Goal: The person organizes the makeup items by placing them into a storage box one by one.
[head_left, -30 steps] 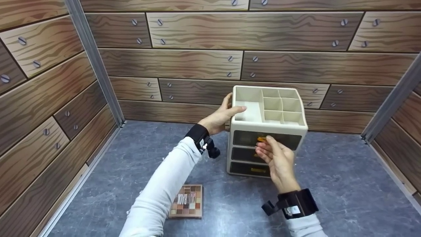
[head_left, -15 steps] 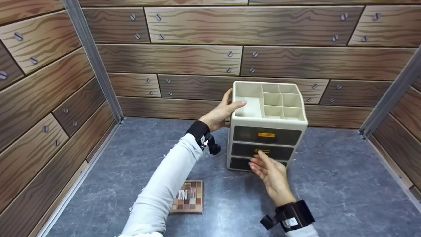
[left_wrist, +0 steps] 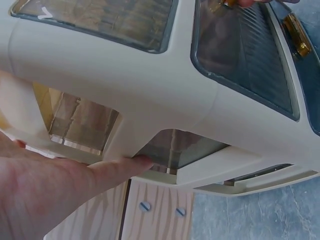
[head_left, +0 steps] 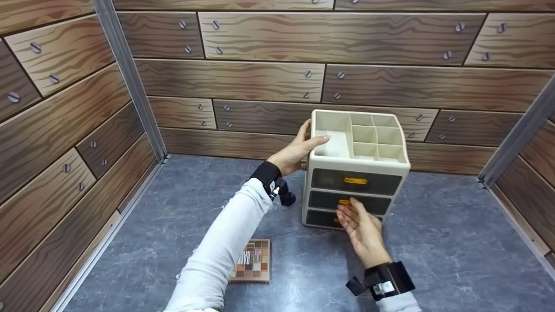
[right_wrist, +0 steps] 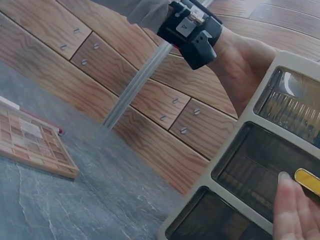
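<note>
A cream drawer organizer with three dark see-through drawers and an open divided top stands on the grey marbled surface. My left hand grips its upper left side, thumb over the top rim and fingers around the side; the left wrist view shows that hand against the cutouts of the side wall. At the middle drawer, my right hand pinches the yellow drawer handle, thumb tip at its right end. In the right wrist view, fingertips lie right beside the handle. All three drawers sit flush.
An eyeshadow palette lies on the surface in front and to the left, partly behind my left sleeve. Wood-patterned walls enclose the back and both sides.
My right hand has moved down from the top drawer's handle to the middle drawer's. The left hand keeps its grip on the organizer, and the palette stays in place.
</note>
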`<state>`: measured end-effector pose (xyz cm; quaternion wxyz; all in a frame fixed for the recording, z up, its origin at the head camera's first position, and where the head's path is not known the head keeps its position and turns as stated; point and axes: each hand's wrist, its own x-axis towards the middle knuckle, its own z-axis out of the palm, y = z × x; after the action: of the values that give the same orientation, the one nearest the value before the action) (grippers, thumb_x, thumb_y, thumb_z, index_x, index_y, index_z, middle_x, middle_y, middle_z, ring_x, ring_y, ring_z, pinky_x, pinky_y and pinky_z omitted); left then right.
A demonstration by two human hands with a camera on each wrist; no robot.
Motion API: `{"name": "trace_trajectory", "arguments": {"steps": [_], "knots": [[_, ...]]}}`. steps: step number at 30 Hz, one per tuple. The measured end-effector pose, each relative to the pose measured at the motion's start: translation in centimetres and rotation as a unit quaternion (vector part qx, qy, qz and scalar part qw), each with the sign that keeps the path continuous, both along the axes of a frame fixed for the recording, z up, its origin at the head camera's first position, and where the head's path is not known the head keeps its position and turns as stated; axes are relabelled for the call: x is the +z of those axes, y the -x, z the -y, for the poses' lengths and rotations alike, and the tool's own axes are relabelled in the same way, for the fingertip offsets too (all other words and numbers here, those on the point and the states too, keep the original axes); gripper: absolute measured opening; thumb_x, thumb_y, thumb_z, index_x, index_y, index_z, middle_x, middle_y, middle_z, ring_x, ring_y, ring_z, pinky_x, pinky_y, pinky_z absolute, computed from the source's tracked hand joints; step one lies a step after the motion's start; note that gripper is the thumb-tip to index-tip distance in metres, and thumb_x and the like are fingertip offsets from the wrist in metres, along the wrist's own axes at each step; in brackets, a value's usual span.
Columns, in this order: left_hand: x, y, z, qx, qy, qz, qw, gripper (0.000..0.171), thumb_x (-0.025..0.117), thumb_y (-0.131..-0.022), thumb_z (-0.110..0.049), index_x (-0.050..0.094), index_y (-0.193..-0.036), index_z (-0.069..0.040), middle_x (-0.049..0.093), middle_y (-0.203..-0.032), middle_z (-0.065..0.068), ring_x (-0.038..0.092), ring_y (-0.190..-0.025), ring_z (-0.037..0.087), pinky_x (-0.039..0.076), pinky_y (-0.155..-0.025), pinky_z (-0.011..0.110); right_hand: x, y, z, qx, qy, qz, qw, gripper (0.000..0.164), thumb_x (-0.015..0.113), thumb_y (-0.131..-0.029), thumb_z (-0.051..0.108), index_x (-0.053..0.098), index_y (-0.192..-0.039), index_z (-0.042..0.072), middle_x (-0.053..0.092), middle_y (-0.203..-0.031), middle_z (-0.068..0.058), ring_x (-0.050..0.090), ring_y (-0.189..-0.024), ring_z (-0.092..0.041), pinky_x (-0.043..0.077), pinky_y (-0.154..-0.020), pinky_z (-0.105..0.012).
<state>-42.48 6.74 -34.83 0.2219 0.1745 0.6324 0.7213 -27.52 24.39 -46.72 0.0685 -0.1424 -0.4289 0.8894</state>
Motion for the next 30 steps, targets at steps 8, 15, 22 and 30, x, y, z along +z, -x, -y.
{"name": "trace_trajectory", "arguments": {"steps": [8,15,22,30], "knots": [[-0.2,-0.3,-0.4,0.002,-0.005,0.005,1.0,0.094,0.067,-0.099,-0.034,0.003,-0.167,-0.041,0.021,-0.168,0.006,0.062,-0.116,0.032,0.058,-0.092,0.053,-0.1,-0.3,-0.4,-0.016,-0.012,-0.003,1.0,0.023,0.06,-0.106,0.009,0.075,-0.089,0.01,0.078,-0.081,-0.007,0.075,-0.071,-0.013,0.063,-0.071,-0.02],[-0.3,0.0,0.0,0.003,-0.017,-0.002,0.9998,0.095,0.067,-0.1,-0.032,0.001,-0.168,-0.038,0.023,-0.165,0.006,0.063,-0.114,0.032,0.061,-0.088,0.05,-0.1,-1.0,0.1,-0.012,-0.03,-0.004,0.999,0.023,0.06,-0.105,0.009,0.074,-0.087,0.008,0.077,-0.079,-0.007,0.075,-0.071,-0.014,0.063,-0.07,-0.021],[-0.3,0.1,0.0,0.0,-0.024,0.002,0.9997,0.094,0.068,-0.1,-0.032,0.002,-0.167,-0.041,0.023,-0.165,0.003,0.063,-0.114,0.032,0.062,-0.085,0.048,-0.1,-2.3,0.2,-0.007,-0.03,-0.002,1.0,0.025,0.059,-0.106,0.009,0.073,-0.085,0.008,0.077,-0.078,-0.006,0.076,-0.071,-0.014,0.063,-0.069,-0.021],[-0.2,0.0,-0.1,-0.002,-0.023,0.004,0.9997,0.095,0.066,-0.101,-0.032,-0.001,-0.168,-0.039,0.02,-0.167,0.006,0.062,-0.115,0.031,0.06,-0.088,0.048,-0.1,-4.0,0.3,0.009,-0.023,0.002,1.0,0.024,0.057,-0.106,0.009,0.072,-0.088,0.007,0.077,-0.078,-0.006,0.075,-0.071,-0.013,0.063,-0.069,-0.021]]}}
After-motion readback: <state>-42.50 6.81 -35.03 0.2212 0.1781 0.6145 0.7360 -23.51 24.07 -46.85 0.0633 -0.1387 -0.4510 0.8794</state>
